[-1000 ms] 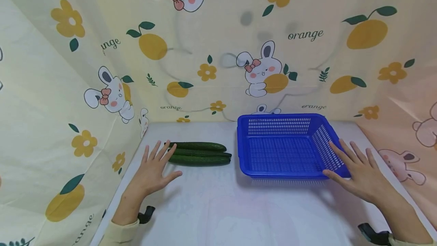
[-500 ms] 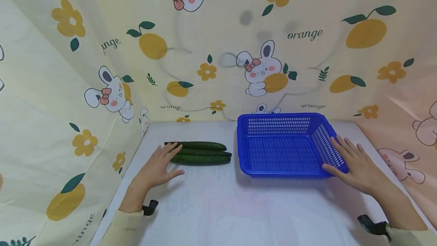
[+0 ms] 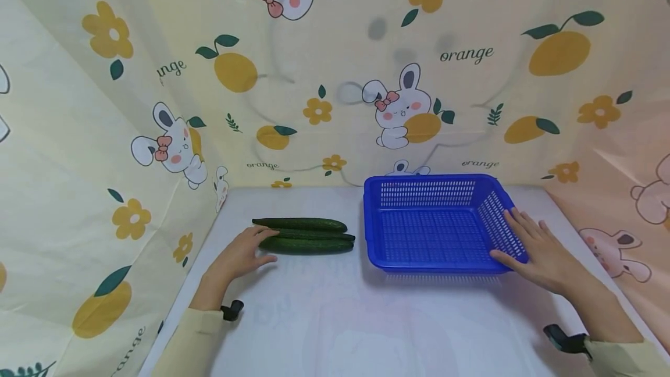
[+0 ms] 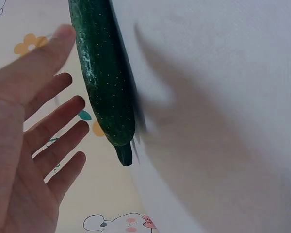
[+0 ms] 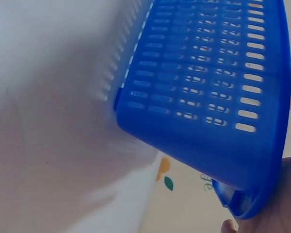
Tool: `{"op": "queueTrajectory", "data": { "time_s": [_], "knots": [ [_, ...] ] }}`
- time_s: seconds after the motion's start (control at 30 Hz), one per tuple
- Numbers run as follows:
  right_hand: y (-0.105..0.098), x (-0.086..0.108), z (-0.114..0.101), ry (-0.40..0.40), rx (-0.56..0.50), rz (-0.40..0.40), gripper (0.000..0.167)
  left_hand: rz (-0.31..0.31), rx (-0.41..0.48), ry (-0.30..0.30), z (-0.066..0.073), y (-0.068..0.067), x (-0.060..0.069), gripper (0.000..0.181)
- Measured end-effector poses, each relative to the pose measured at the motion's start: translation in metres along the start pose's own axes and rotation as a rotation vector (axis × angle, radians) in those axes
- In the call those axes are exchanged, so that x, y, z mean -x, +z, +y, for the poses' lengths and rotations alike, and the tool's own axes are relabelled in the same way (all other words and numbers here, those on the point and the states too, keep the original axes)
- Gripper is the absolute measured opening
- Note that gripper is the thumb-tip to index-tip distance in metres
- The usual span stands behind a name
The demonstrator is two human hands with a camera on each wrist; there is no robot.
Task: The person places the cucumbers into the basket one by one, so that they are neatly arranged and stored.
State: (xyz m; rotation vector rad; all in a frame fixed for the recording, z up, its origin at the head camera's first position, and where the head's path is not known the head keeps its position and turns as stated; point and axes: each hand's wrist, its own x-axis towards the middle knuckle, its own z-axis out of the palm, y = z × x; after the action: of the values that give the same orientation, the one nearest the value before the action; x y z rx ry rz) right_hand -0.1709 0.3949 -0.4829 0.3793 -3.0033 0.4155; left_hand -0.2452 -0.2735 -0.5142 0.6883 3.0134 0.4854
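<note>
Three dark green cucumbers lie side by side on the white table, left of a blue plastic basket. My left hand is at their left ends, its fingers reaching over the nearer ones with the thumb apart. The left wrist view has these fingers extended beside a cucumber, the thumb tip close to its skin; whether it touches cannot be told. At the basket's right rim is my right hand, fingers fairly straight and thumb over the near corner. The right wrist view shows the basket's slotted wall, with most of the hand out of frame.
A cloth printed with rabbits, oranges and flowers hangs behind the table and along both sides. White tabletop stretches in front of the cucumbers and the basket. A dark strap-like piece sits at the right wrist.
My left hand has lowered toward the cucumbers, its fingers less spread than before. My right hand has shifted slightly left and closer to the basket's rim. The cucumbers and basket stay put.
</note>
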Motion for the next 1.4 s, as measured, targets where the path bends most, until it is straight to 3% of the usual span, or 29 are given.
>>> {"op": "queueTrajectory", "data": {
  "time_s": [0.4,0.67,0.8,1.07,1.4],
  "knots": [
    [0.005,-0.002,0.007,-0.016,0.027,0.012,0.105,-0.019,0.007,-0.033,-0.011,0.01,-0.01,0.048],
    [0.008,-0.004,0.009,-0.022,0.046,0.026,0.107,-0.032,0.022,-0.061,-0.01,0.011,-0.013,0.043],
    [0.008,-0.004,0.009,-0.025,0.053,0.03,0.108,-0.034,0.016,-0.051,-0.01,0.012,-0.013,0.038],
    [0.008,-0.001,0.009,-0.047,0.057,0.06,0.106,-0.072,0.095,-0.063,-0.005,0.008,-0.006,0.04],
    [0.01,0.002,0.015,-0.062,0.086,0.056,0.106,-0.049,0.07,0.036,0.018,-0.008,0.007,0.04]
  ]
}}
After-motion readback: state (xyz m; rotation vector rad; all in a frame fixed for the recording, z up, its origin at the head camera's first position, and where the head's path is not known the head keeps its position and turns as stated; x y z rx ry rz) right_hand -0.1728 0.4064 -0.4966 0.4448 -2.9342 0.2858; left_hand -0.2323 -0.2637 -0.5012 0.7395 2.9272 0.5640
